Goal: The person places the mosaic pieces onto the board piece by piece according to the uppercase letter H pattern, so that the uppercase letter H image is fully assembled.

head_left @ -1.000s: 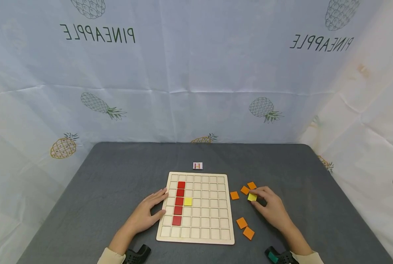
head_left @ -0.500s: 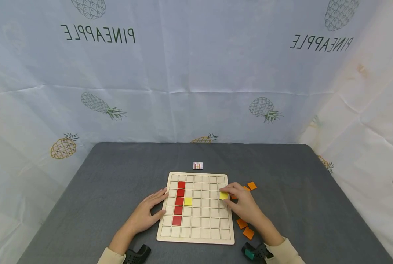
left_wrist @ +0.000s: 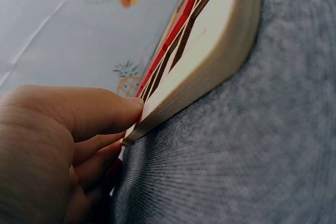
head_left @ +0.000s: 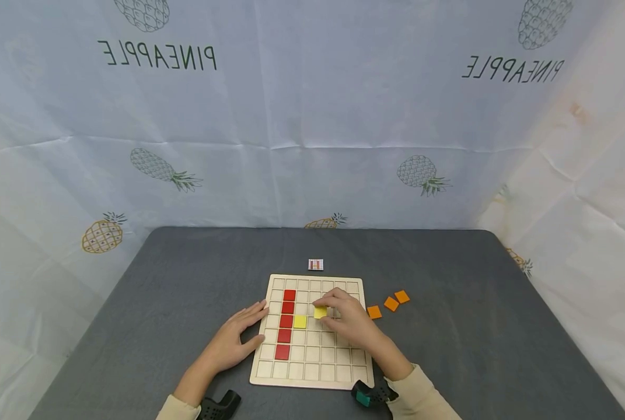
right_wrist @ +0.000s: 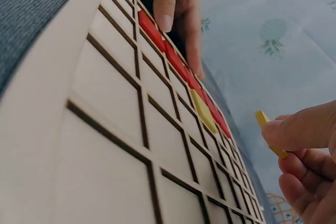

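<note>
Holding a yellow tile [head_left: 320, 312] above the gridded board [head_left: 326, 354]

Across the back we see a pale cloth [head_left: 312, 93] printed with pineapples, and in front of it spreads the dark grey surface [head_left: 475, 315]. Flat on that lies the wooden board, ruled into square cells. Now to the hands! We find the left hand [head_left: 232, 338] loosely spread, fingertips and thumb resting at the board's left edge, nothing in its grasp. Over the board, the right hand [head_left: 350, 322] has its thumb and fingers parted by no more than the yellow tile they pinch, and our wrist views show that tile held clear of the cells. On each wrist we spot a black device [head_left: 222, 406]. Beyond the board's far edge sits a small printed card [head_left: 316, 265]. Down to the tiles: five red tiles [head_left: 286, 322] run in one column, a second yellow tile [head_left: 300, 322] lies right beside the middle one, and three orange tiles [head_left: 391, 304] wait off the board's right side.
</note>
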`<state>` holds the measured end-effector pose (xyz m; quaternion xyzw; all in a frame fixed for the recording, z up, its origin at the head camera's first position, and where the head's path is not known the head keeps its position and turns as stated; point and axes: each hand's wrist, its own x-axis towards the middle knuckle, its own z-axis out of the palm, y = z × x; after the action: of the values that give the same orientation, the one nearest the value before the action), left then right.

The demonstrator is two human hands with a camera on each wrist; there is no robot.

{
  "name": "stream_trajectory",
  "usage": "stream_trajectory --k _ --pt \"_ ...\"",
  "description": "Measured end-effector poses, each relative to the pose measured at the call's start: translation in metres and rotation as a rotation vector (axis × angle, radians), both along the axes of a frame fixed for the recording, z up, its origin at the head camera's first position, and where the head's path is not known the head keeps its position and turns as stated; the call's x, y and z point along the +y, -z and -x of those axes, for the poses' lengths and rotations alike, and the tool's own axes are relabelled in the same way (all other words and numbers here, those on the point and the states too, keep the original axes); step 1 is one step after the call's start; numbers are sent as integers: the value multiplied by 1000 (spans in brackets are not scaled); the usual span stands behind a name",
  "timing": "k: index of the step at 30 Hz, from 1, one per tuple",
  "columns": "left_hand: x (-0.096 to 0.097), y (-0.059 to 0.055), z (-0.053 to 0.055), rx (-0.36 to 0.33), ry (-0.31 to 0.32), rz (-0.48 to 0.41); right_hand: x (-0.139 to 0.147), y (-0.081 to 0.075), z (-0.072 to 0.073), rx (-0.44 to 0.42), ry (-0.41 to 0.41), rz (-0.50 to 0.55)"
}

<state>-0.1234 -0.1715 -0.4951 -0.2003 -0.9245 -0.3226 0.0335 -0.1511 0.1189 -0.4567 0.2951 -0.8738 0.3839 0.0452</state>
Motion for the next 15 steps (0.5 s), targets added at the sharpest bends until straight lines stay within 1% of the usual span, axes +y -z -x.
stream_trajectory --k 4,8,13,15 --pt "0 0 0 5 2 -5 -7 7 1 -53 -22 -17" --pt "1 -1 -1 15 6 -8 -9 14 1 -83 -32 -48" --pt "1 -1 -1 15 6 -11 -11 20 0 -92 -42 -80" --pt "0 0 0 14 6 -14 -11 21 0 -83 -46 -93"
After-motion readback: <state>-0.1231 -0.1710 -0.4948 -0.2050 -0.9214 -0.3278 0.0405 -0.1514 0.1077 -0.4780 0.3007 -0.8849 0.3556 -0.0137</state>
